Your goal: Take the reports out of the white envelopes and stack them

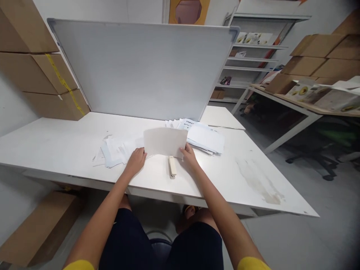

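A white sheet of paper point(165, 141) stands raised and slightly curved above the table, one edge toward me. My right hand point(189, 154) pinches its lower right edge between thumb and fingers. At the sheet's lower left, my left hand point(136, 162) has its fingers closed on the edge. Just below the sheet, between both hands, a cream stapler point(172, 167) lies on the table. Whether the sheet is single or several together, I cannot tell. To the right is a stack of papers point(206, 138), some printed. Loose papers point(112, 152) lie scattered left of my left hand.
A whiteboard point(146, 71) stands along the back of the white table point(225, 176). Cardboard boxes point(53, 82) are piled at the left. Beyond the table's right side are a shelf rack point(253, 68), another table point(287, 101) with boxes, and a chair base point(312, 161).
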Available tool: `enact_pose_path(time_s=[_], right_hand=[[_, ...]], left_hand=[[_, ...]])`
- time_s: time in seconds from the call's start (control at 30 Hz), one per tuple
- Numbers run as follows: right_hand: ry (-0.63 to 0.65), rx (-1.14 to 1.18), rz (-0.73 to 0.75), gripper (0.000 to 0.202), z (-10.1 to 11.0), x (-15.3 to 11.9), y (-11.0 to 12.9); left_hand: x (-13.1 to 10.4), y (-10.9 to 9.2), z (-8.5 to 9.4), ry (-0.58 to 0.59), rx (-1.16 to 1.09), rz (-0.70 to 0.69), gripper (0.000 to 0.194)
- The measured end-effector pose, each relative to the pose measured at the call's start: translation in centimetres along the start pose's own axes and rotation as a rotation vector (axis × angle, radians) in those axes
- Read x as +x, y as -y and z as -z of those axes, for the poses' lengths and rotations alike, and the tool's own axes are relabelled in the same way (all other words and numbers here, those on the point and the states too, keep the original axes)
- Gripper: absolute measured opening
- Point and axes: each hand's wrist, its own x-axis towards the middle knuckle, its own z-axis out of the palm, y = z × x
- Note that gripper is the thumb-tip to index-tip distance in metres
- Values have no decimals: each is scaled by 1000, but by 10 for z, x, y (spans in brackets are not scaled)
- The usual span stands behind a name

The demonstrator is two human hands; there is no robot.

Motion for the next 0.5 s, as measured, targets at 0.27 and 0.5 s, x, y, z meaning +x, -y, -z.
enact_pose_path(time_s=[0.27,0.5], right_hand=[[-142,13,24,26,7,-1,25],[-374,-143,-251,24,61,-122,67]], left_hand=[[-3,-3,10,-28,-103,41,20],[0,1,12,-56,-144,172,22]])
